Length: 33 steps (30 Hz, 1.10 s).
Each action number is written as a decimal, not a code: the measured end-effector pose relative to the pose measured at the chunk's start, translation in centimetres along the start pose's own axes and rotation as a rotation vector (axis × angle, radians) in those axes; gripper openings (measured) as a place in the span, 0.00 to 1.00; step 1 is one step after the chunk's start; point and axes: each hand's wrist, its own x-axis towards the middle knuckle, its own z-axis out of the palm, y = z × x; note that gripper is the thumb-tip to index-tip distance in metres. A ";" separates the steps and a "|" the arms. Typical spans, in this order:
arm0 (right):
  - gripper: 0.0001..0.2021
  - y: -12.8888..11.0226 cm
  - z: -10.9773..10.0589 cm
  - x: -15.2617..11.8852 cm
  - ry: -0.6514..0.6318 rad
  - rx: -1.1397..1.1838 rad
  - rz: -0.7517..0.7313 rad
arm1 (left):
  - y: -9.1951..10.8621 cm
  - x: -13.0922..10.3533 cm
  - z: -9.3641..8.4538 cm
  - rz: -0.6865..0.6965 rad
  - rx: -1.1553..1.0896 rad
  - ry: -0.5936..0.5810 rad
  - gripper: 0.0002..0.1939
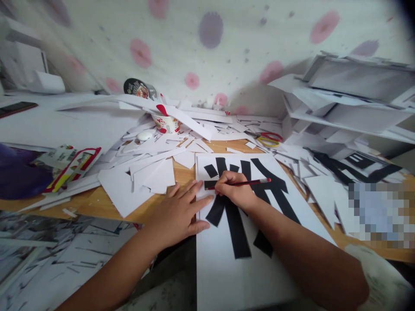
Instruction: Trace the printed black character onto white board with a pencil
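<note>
My right hand (235,189) is closed round a dark red and black pencil (256,182), its tip down at the left part of a large black cut-out character (238,233). The black shapes lie on a white board (217,268) that reaches over the table's front edge toward me. My left hand (184,211) lies flat with fingers spread, its fingertips on the board's left edge beside the pencil tip. Part of the black character is hidden under my right hand and forearm.
White paper scraps (145,177) cover much of the wooden table (184,172). Scissors (269,139) with red and yellow handles lie at the back right, near stacked white boards (350,108). A paper cup (165,123), snack packet (73,168) and phone (17,109) are leftward.
</note>
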 end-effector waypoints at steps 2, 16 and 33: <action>0.07 0.0 0.2 0.1 0.104 0.029 0.000 | 0.0 -0.1 0.1 0.007 0.013 0.009 0.30; 0.06 0.8 0.5 0.4 0.070 -0.159 -0.025 | 0.3 1.9 -0.8 -0.109 -0.036 0.166 0.18; 0.07 -0.1 0.1 -0.1 0.130 -0.286 0.013 | 0.8 2.1 -0.3 -0.159 0.049 0.153 0.20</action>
